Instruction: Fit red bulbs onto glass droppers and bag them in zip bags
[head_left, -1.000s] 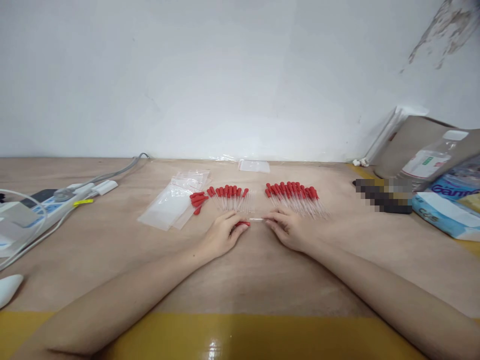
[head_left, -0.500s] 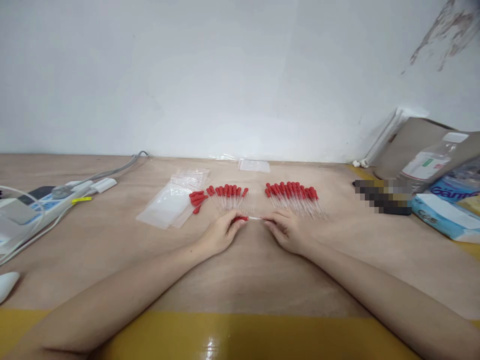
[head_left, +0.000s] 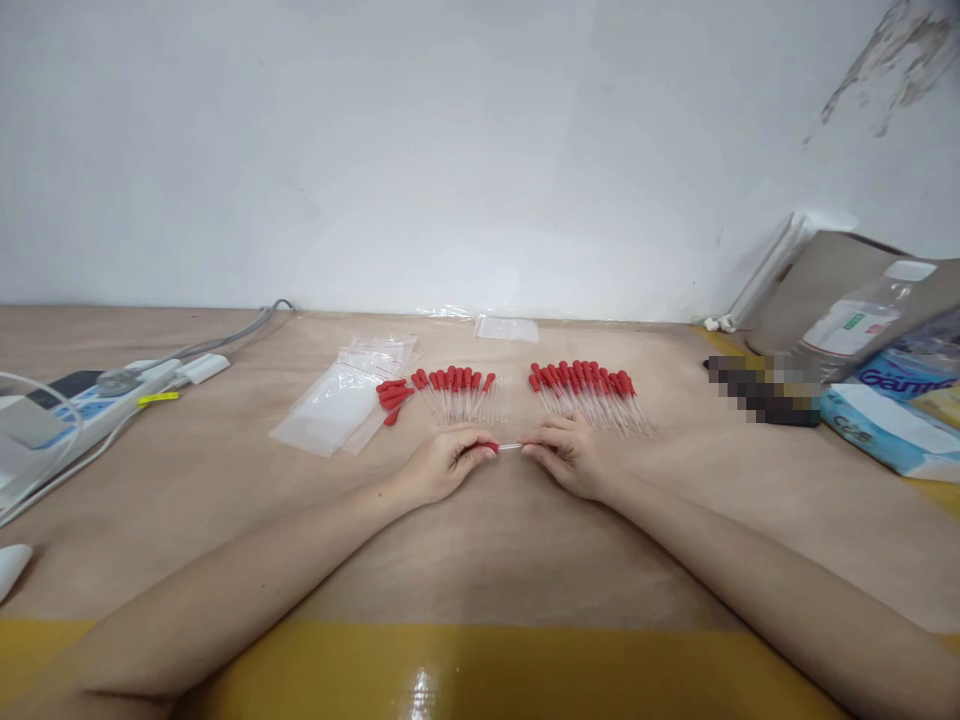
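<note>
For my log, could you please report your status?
Left hand pinching red bulb. Right hand holding clear tube, end at bulb. Capped droppers beyond hands, not between.

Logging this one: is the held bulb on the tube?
Apparently on: the red bulb in the left hand meets the clear tube with no visible gap; depth cannot be told.

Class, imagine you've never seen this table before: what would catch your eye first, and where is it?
Two fanned groups of red-bulbed droppers stand out first, side by side on the brown table just beyond the hands. Nearer, at the centre, the left hand pinches a red bulb and the right hand a clear tube, lined up between them. At the far left, a white power strip trails cables.
</note>
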